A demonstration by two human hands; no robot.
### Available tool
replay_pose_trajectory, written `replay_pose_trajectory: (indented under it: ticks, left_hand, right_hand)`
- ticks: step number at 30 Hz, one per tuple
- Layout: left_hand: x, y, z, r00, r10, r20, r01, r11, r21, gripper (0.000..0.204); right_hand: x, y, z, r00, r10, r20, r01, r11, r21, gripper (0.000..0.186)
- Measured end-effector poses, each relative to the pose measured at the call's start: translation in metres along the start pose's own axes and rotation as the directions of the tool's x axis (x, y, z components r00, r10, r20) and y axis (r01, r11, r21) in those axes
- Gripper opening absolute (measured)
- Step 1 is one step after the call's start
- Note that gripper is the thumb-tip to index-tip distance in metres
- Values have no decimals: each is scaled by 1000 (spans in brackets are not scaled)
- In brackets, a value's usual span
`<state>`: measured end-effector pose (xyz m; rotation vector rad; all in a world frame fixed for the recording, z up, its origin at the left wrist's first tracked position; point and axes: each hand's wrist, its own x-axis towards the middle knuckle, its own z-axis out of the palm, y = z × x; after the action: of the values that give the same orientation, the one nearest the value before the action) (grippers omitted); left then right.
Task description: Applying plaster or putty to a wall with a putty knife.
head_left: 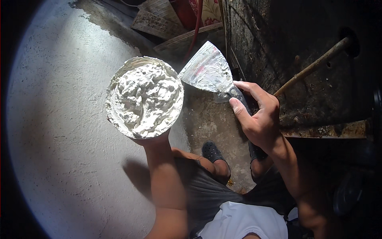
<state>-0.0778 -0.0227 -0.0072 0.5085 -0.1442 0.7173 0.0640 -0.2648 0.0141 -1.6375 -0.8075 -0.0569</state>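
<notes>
A round tub of thick white paste rests in my left hand, which grips it from underneath, mostly hidden by it. My right hand is closed on the dark handle of a wide putty knife, with thumb and fingers along the handle. The blade, smeared with white paste and faint pink streaks, points up and left, close to the tub's right rim.
A pale rough wall or slab fills the left. A dark stained panel with a slanting stick stands at right. Boards and a red hose lie behind. My sandalled feet are on a concrete floor.
</notes>
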Motion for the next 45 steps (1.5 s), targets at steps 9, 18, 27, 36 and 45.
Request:
replay_pose_trajectory:
  ticks: [9,18,27,36,45]
  left_hand:
    - [1,-2,11,995,50,-92,-41,994,97,87]
    - [-4,0,-7,996,-59,68,69,984,-162,90]
    - [-6,-6,-5,984,-115,136,133,982,-133,92]
    - [-3,-8,-3,987,-137,89,146,983,-111,93]
    - [-4,-6,-4,989,-142,36,144,985,-90,94]
  right_hand:
    - [-1,-3,4,999,33,-12,-32,999,38,29]
    - [0,0,4,1000,-4,-1,4,1000,-3,29]
    - [1,-1,0,996,-65,-58,62,997,-51,30]
    - [0,-3,0,999,-14,-37,14,1000,10,30]
    - [-3,3,7,998,34,-47,-30,996,79,29]
